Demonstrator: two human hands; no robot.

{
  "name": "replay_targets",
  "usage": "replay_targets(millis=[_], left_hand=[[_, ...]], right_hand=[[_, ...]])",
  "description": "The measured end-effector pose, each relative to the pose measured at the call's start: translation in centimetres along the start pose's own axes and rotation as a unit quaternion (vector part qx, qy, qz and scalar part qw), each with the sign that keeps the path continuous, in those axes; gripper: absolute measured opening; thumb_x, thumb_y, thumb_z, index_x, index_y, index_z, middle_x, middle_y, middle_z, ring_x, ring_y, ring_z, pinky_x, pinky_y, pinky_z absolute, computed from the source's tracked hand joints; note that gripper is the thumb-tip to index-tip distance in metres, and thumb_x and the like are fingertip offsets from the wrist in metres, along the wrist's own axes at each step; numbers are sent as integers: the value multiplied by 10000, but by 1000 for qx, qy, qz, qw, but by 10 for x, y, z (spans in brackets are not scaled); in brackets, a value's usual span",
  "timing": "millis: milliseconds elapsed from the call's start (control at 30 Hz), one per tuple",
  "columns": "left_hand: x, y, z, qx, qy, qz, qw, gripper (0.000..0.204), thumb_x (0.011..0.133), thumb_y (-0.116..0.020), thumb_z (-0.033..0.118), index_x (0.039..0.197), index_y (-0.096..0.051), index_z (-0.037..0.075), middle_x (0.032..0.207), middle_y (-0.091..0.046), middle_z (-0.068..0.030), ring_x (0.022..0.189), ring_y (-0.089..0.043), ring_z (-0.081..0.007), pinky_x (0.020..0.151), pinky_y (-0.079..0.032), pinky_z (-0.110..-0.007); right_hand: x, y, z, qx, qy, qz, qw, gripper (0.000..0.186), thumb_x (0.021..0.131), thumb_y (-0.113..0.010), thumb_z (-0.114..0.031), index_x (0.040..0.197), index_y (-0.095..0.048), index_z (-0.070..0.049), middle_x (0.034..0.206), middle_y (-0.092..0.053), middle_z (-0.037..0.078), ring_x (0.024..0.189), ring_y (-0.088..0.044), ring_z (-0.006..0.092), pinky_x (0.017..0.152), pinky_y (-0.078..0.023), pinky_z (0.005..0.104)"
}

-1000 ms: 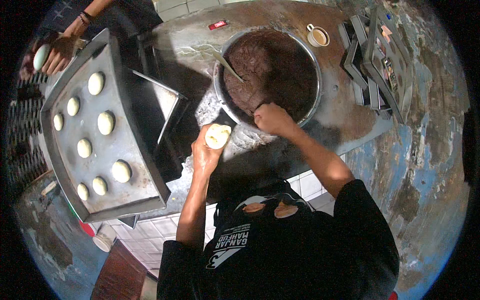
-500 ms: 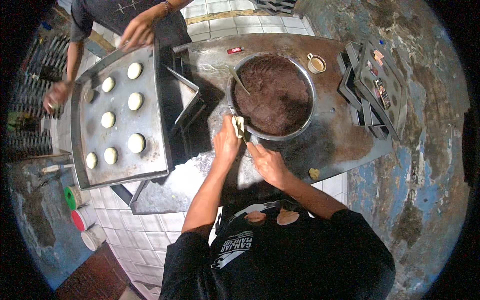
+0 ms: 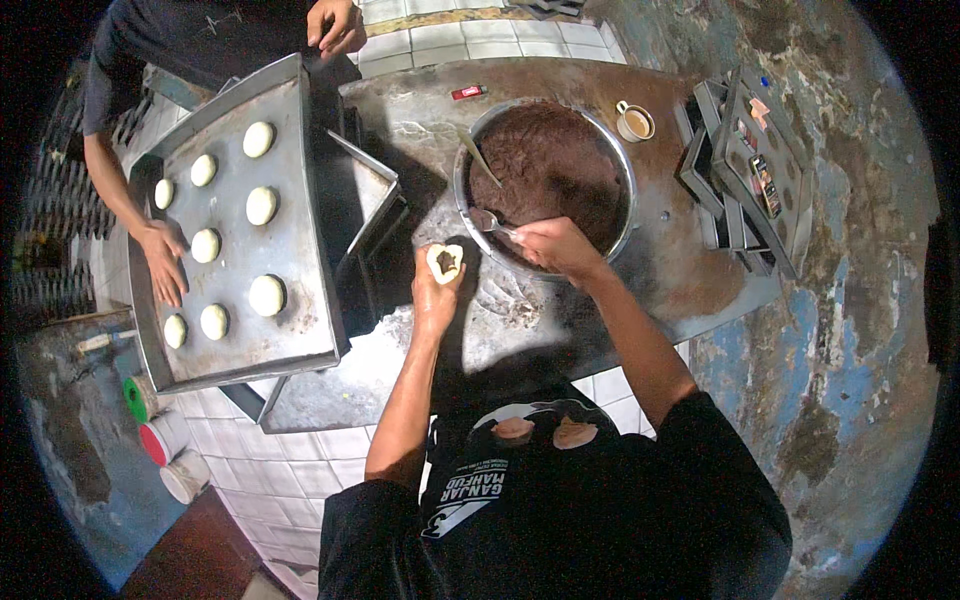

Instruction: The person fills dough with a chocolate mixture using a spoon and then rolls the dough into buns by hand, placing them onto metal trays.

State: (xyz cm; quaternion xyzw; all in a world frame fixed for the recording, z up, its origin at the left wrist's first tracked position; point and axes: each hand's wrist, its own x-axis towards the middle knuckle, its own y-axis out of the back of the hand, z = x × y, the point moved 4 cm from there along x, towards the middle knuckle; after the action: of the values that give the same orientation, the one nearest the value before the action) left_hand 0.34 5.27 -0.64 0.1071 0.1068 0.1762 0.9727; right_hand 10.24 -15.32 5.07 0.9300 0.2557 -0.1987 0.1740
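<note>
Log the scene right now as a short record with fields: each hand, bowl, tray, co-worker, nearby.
Left hand: holding an open dough piece, dark filling inside
Right hand: gripping a spoon over the bowl's near-left rim
Bowl: dark brown mass, with a flat utensil leaning in it
Tray: eight pale dough rounds
Co-worker: one hand at the tray's left side
Nearby: cup, right of the bowl

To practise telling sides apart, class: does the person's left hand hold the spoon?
No, the right hand holds the spoon; the left hand holds the dough.

The dough [image 3: 434, 264] is pale cream, the paste [image 3: 550, 160] dark brown, the bowl [image 3: 461, 185] silver.
</note>
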Motion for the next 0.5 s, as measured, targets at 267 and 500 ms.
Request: replay_targets(millis=[267,500], left_hand=[[-9,-45,40,123,-127,7,984,412,858,-688,59,1213,-480,75,985,-661,-214,917,-668,-430,739,-519,-486],[-56,-30,-18,1,-30,0,1000,449,794,-656,-62,1195,-515,85,970,-656,-120,930,-664,-276,798,-517,-375]], right_hand=[[-100,-73,41,-421,285,153,847,355,942,-584,-129,1285,-577,-37,842,-592,124,750,-659,345,593,-516,426],[-139,-32,89,-390,345,144,841,437,875,-672,-107,1280,-550,2,962,-673,143,866,-675,299,798,-549,357]])
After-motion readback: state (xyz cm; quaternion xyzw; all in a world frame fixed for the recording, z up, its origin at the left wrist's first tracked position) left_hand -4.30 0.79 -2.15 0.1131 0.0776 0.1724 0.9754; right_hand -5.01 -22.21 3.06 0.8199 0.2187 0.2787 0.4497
